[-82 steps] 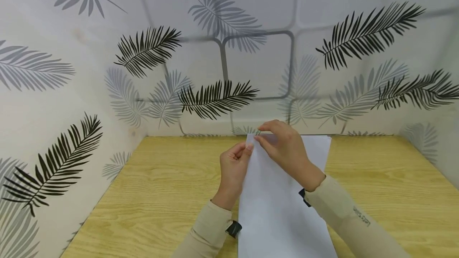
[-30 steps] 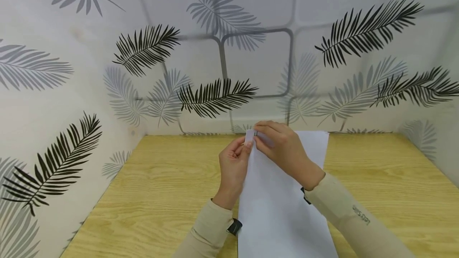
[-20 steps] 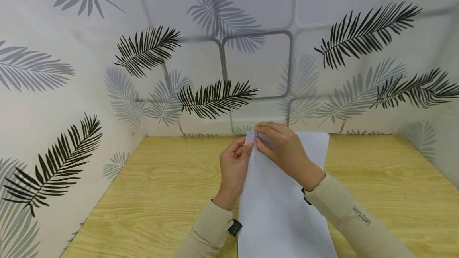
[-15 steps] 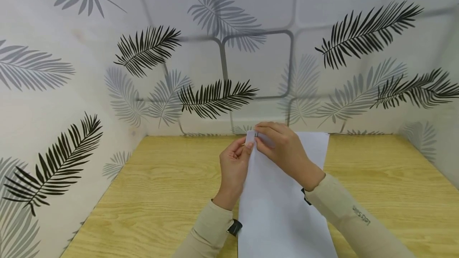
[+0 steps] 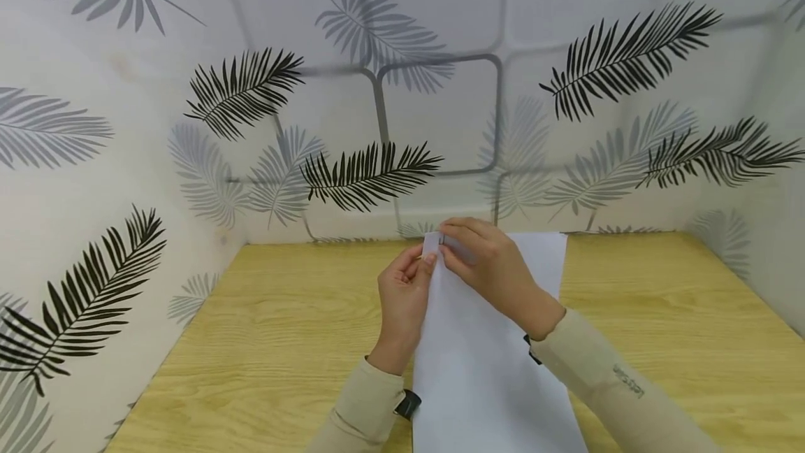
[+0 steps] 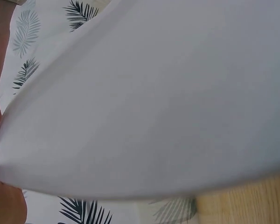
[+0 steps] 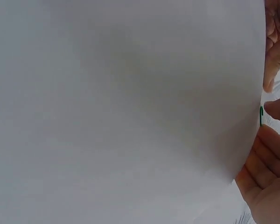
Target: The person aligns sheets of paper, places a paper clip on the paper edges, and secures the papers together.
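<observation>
White paper (image 5: 490, 369), apparently more than one sheet, extends lengthwise toward me. My left hand (image 5: 402, 299) pinches its left edge just below the top left corner. Right beside it, my right hand (image 5: 497, 271) holds a small paper clip (image 5: 442, 239) between thumb and fingers at the top edge. In the right wrist view the clip shows as a green wire (image 7: 261, 116) against the paper's edge, with fingertips at both its ends. How far it sits over the sheets cannot be told. Curved paper (image 6: 144, 102) fills most of the left wrist view.
The paper lies over a yellow wood-grain table (image 5: 283, 341). Behind the table's far edge stands a pale wall covering (image 5: 440, 117) with leaf prints, which continues on both sides. Dark straps (image 5: 409, 404) sit at both wrists.
Since the oldest frame, my right hand has brought the clip slightly leftward, closer to the paper's corner, its fingers nearer together. Lately the hands hold almost still while the view shifts slightly.
</observation>
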A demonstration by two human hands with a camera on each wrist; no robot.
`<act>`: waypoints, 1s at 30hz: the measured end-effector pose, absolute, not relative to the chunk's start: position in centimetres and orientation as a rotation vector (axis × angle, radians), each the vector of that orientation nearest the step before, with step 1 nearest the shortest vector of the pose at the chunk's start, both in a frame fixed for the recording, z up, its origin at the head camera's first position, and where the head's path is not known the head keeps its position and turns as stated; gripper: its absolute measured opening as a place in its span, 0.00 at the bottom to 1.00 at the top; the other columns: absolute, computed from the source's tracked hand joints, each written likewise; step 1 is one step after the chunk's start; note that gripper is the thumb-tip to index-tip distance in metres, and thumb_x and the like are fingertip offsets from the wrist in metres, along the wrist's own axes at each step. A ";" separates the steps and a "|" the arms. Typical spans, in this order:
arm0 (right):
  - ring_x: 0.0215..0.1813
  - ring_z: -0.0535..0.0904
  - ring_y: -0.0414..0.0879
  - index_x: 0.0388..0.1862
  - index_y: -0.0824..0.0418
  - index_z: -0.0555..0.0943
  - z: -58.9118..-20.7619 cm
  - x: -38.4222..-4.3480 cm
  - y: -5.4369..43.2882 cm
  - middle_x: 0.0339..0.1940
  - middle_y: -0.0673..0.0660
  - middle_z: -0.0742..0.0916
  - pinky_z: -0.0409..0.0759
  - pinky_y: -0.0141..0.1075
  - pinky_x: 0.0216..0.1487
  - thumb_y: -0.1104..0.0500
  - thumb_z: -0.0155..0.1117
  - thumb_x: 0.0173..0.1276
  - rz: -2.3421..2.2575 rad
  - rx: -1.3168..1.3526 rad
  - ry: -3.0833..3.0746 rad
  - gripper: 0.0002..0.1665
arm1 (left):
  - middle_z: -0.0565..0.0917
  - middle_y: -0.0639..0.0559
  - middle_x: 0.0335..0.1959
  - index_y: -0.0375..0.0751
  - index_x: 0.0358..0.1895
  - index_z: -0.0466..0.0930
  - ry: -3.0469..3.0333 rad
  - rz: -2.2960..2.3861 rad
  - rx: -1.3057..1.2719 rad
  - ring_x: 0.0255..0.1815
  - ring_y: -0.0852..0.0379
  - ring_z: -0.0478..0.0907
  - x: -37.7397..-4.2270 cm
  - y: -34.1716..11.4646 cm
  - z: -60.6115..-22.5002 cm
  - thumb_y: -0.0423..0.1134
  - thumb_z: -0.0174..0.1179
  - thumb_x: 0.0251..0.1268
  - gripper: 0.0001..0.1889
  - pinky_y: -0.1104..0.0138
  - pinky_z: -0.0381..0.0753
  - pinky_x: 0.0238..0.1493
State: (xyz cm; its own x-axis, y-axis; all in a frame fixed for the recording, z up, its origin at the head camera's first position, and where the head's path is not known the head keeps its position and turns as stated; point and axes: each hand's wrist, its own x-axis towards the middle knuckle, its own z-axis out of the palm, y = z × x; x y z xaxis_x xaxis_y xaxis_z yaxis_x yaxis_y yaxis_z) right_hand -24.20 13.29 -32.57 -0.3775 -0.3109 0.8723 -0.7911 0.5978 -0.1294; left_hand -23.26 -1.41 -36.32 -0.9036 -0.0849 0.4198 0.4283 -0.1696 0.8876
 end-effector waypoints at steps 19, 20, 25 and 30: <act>0.73 0.56 0.63 0.77 0.67 0.41 -36.8 -22.0 26.1 0.74 0.71 0.58 0.61 0.53 0.68 0.47 0.55 0.74 1.868 0.210 -2.568 0.48 | 0.86 0.36 0.33 0.30 0.48 0.82 -1.763 -2.079 -0.317 0.24 0.66 0.77 -23.9 -2.6 -36.0 0.32 0.61 0.66 0.11 0.75 0.72 0.24; 0.73 0.56 0.61 0.77 0.68 0.41 -37.4 -21.8 26.2 0.75 0.71 0.57 0.63 0.49 0.68 0.48 0.54 0.75 1.978 0.229 -2.596 0.48 | 0.86 0.37 0.32 0.30 0.48 0.82 -1.764 -2.077 -0.314 0.24 0.66 0.77 -23.9 -2.6 -36.0 0.33 0.61 0.66 0.11 0.75 0.72 0.24; 0.64 0.72 0.45 0.73 0.75 0.49 -40.1 -21.0 26.0 0.68 0.63 0.71 0.75 0.35 0.57 0.55 0.55 0.75 2.338 0.332 -2.531 0.41 | 0.86 0.42 0.32 0.31 0.48 0.82 -1.760 -2.100 -0.281 0.26 0.64 0.79 -24.1 -3.0 -35.9 0.34 0.61 0.66 0.11 0.74 0.76 0.27; 0.52 0.81 0.42 0.69 0.73 0.61 -41.3 -19.8 25.1 0.51 0.48 0.84 0.79 0.38 0.51 0.57 0.54 0.76 2.470 0.324 -2.423 0.31 | 0.86 0.48 0.32 0.33 0.48 0.82 -1.748 -2.162 -0.234 0.28 0.63 0.80 -24.3 -3.4 -35.9 0.37 0.62 0.66 0.12 0.72 0.78 0.30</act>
